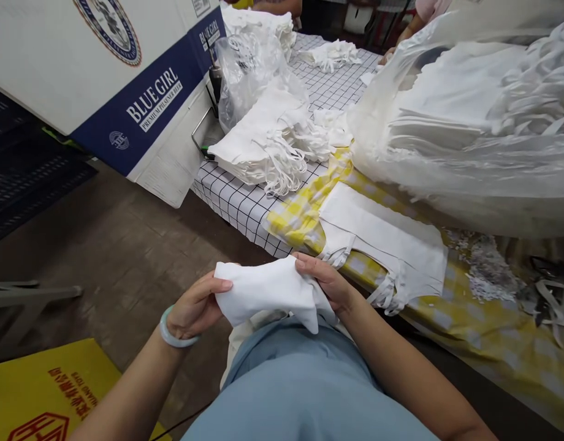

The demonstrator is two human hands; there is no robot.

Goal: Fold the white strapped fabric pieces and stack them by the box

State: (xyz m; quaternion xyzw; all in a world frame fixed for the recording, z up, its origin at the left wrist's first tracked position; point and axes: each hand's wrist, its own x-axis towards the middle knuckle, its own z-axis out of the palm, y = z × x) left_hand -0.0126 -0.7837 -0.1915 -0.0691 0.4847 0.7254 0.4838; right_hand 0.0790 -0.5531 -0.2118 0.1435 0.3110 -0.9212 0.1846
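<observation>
A piece of white cloth (263, 291) is stretched between my two hands, just above my lap. My left hand (201, 303), with a pale bangle at the wrist, pinches its left end, thumb on top. At the other end my right hand (325, 282) grips the upper right edge, and a corner of the cloth hangs down beside it. Beyond my right hand, white garments with thin straps (383, 233) lie flat on a yellow checked cloth (300, 214) at the table's near edge.
Stacked white strapped pieces (259, 138) stand on the grid-patterned tablecloth (238, 196). A big clear bag (447, 165) of white garments fills the right. A beer carton (157, 92) leans in at left, above a yellow box (65, 380). Scraps (493, 272) lie at right. Other people's arms (408, 33) show behind.
</observation>
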